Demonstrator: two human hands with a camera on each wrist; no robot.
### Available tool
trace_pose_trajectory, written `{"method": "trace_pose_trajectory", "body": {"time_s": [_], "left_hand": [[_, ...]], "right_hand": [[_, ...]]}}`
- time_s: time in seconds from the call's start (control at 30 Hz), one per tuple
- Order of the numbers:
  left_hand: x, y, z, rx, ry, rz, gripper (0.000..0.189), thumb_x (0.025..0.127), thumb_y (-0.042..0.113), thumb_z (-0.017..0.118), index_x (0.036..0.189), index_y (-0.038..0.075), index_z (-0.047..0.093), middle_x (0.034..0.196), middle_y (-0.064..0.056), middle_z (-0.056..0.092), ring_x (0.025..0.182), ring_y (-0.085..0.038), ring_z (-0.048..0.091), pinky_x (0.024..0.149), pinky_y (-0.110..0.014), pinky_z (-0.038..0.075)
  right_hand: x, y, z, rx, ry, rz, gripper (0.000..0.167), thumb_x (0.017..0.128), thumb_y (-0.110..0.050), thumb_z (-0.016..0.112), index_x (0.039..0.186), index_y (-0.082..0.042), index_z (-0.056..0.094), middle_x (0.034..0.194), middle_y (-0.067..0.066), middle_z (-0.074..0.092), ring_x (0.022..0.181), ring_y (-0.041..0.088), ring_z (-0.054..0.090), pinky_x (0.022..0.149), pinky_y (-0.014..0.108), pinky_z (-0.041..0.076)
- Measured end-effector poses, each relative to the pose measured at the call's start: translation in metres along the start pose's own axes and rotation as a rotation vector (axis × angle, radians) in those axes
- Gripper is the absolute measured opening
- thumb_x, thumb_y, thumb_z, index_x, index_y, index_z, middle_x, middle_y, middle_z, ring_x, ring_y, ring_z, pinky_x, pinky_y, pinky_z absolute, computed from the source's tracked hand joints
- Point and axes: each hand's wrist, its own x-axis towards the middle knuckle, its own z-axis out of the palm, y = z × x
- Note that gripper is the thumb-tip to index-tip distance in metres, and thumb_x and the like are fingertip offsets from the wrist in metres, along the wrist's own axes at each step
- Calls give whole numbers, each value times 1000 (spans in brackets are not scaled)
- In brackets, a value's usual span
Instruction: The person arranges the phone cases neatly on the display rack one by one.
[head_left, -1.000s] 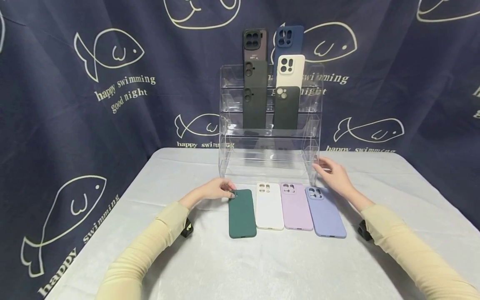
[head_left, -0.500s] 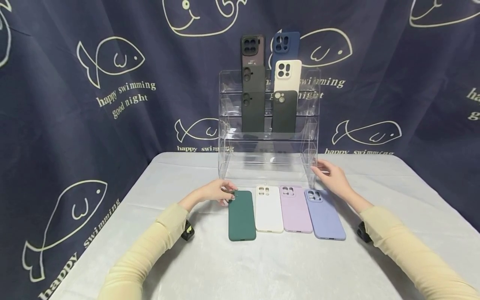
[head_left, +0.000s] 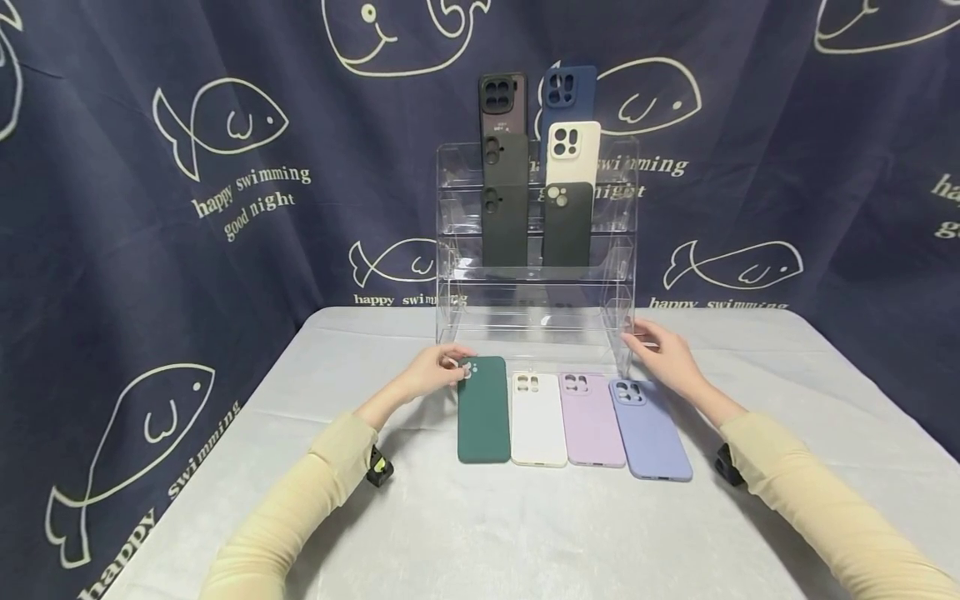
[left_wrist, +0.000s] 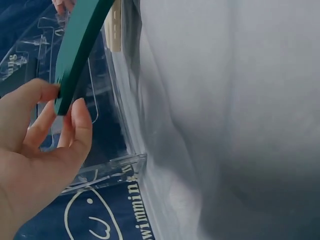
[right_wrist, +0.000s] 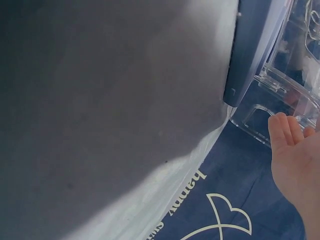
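Note:
My left hand [head_left: 433,371] pinches a green phone case [head_left: 483,417] near its upper left corner. In the left wrist view the case [left_wrist: 80,50] tilts up off the tablecloth, thumb on one face and fingers on the other. The right hand [head_left: 663,358] holds the right side edge of a clear acrylic display rack [head_left: 536,342], with its thumb in front. In the right wrist view the fingers [right_wrist: 282,132] lie against the rack's side. A white phone case [head_left: 538,425], a pink-lilac case [head_left: 592,425] and a periwinkle case [head_left: 651,433] lie in a row before the rack.
Upper tiers of the rack bear several cases, among them a dark blue one [head_left: 570,92], a white one [head_left: 573,154] and a black one [head_left: 566,229]. A navy curtain [head_left: 247,275] with fish prints hangs behind the cloth-covered table [head_left: 540,533].
The green case has risen off the table at its top end and shifted toward the rack in my left hand. My right hand stays at the rack's side. The head view tilted slightly up.

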Motion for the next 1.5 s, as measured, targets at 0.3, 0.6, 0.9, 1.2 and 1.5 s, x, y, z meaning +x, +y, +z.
{"method": "trace_pose_trajectory", "body": {"time_s": [0.3,0.6,0.9,1.2,1.5], "left_hand": [[2,9,2,116,208,88,32,83,6,66,114,0,63,106,-15,68,85,-25,65,68,-25,56],[8,18,-1,74,253,181,30,81,4,67,112,3,66,107,-16,69,82,-26,68,64,-24,57],[20,40,-9,79,310,273,32,81,3,69,113,1,65,111,-16,67,82,-27,68,70,-25,59],[39,71,-10,96,352,341,31,83,7,69,115,6,66,110,-12,68,86,-23,67,73,-28,58],[61,90,-4,68,369,366,30,84,7,69,114,6,66,112,-12,64,90,-22,66,82,-22,56]], "right_hand": [[2,-2,-1,10,2,1,45,94,-20,57,128,9,49,112,31,61,98,43,63,81,12,51],[1,-3,-1,7,2,-4,46,94,-19,58,128,9,49,113,31,61,97,44,63,80,15,53],[1,-3,0,21,4,-1,45,94,-19,57,128,10,49,112,31,61,96,44,63,74,-4,42],[1,-1,-2,3,12,1,44,94,-19,58,127,8,50,111,30,62,96,43,64,77,4,48],[2,1,0,6,14,-2,44,93,-18,58,127,9,51,112,30,62,96,43,64,83,38,52]]}}
